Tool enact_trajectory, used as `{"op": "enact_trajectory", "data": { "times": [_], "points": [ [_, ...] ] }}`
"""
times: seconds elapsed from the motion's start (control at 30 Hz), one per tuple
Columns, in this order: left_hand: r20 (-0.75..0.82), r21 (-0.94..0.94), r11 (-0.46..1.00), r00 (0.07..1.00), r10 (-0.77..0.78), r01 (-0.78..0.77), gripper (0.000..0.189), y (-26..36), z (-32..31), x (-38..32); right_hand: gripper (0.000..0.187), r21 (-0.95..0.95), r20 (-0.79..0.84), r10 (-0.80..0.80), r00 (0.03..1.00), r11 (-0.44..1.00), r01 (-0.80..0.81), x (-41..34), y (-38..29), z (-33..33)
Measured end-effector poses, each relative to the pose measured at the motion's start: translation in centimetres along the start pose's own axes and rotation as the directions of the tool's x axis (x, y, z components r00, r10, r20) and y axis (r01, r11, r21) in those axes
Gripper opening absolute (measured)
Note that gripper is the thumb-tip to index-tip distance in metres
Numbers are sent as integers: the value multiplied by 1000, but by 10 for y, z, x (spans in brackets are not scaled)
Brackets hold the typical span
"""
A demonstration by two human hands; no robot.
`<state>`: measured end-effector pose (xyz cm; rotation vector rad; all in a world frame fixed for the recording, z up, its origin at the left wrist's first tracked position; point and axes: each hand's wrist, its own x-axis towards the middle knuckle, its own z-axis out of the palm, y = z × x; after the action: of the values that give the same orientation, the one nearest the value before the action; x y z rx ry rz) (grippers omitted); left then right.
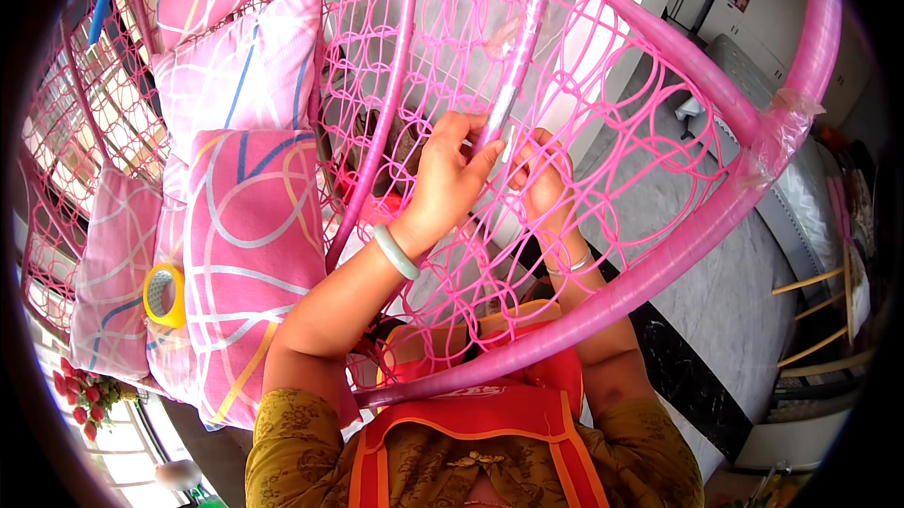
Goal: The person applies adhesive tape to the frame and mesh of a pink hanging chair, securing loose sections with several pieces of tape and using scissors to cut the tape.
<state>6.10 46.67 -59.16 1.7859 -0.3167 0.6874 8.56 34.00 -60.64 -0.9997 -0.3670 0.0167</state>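
Observation:
A pink woven-cord basket chair with curved ribs surrounds my hands. My left hand [452,172], with a pale green bangle at the wrist, has its thumb and fingers closed around the lower part of one rib [534,3]. Just above these fingers a silvery patch [503,107] shows on that rib. Behind the cord netting [607,127], my right hand [540,176] reaches up close to the same spot, fingers curled. A small whitish strip [508,144] shows between the hands; whether my right fingers grip it is unclear. The thick wrapped rim [607,314] crosses over my right forearm.
Patterned pink cushions [254,254] fill the chair's left side. A yellow roll of tape [164,296] rests among them. Clear film [770,137] wraps the rim joint at right. Red flowers [81,395] are at lower left; a wooden rack [823,310] is at far right.

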Motion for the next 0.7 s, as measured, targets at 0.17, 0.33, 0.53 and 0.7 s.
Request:
{"op": "enact_trajectory", "data": {
  "times": [0.17, 0.33, 0.53, 0.7],
  "points": [
    [6, -16, 1000, 1000, -11, 11, 24, 0, 1, 2, 21, 4, 44, 32, 999, 999, -32, 6, 6, -12],
    [8, -4, 1000, 1000, 7, -7, 23, -4, 2, 4, 21, 1, 60, 42, 997, 999, -42, 9, 6, -10],
    [42, 31, 1000, 999, -2, 0, 23, -6, 0, 6, 19, -71, 20, 103, 995, 992, -101, 11, -1, -2],
    [39, 11, 1000, 999, -3, 3, 24, -4, -1, 6, 19, -30, 84, 130, 988, 991, -128, 11, 1, -8]
  ]
}}
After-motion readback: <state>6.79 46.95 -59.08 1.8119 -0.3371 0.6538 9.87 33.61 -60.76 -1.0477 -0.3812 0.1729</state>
